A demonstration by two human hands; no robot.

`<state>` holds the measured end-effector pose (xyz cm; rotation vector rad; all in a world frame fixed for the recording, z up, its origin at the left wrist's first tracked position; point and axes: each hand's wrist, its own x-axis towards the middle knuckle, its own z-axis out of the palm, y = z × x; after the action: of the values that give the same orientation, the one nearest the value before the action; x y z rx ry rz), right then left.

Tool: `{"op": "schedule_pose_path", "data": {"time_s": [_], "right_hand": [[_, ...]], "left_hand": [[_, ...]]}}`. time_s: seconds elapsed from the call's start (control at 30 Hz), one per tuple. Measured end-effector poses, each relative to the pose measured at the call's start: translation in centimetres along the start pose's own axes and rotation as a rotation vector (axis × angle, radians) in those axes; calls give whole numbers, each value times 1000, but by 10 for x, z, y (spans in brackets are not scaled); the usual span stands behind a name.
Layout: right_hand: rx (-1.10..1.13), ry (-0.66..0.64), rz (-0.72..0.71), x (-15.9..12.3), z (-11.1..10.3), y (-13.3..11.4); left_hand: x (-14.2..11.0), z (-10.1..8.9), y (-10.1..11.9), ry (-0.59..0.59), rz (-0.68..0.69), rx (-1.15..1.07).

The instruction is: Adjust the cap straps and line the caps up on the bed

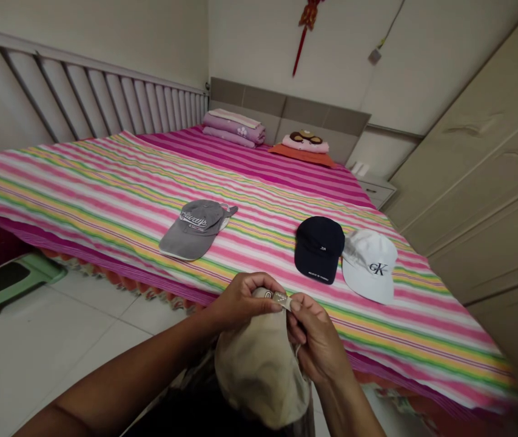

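Note:
A beige cap (259, 364) hangs in front of me, just short of the bed's near edge. My left hand (247, 297) pinches its back strap near the metal buckle (281, 298). On the other side, my right hand (311, 325) grips the strap's end between thumb and fingers. Three more caps lie on the bed: a grey cap (198, 227) with white lettering to the left, a dark navy cap (319, 249) and a white cap (370, 264) marked CK to the right. The white cap's edge touches the navy one.
A striped sheet (117, 194) covers the bed, with folded purple bedding (234, 128) and an orange and pink stack (304, 149) by the headboard (259, 100). A green stool (13, 282) stands on the floor at left. A wardrobe (481, 182) lines the right side.

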<state>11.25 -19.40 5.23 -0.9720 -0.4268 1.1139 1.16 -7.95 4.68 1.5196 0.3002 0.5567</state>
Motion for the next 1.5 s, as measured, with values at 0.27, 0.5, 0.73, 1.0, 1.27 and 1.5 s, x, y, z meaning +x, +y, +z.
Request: {"op": "schedule_pose_path", "data": {"time_s": [0.27, 0.5, 0.73, 1.0, 1.27, 1.5], "right_hand": [[-14, 40, 14, -3, 3, 4], [-71, 1, -4, -3, 0, 3], [-469, 71, -317, -8, -4, 1], [-1054, 169, -698, -13, -8, -5], [-1111, 145, -760, -16, -4, -8], [-1280, 57, -922, -15, -2, -10]], "left_hand": [[2, -2, 0, -18, 406, 295], [-2, -3, 5, -34, 199, 140], [-3, -4, 5, -10, 68, -20], [-3, -5, 4, -12, 16, -79], [-3, -9, 5, -23, 99, -2], [-3, -9, 6, -28, 191, 79]]}}
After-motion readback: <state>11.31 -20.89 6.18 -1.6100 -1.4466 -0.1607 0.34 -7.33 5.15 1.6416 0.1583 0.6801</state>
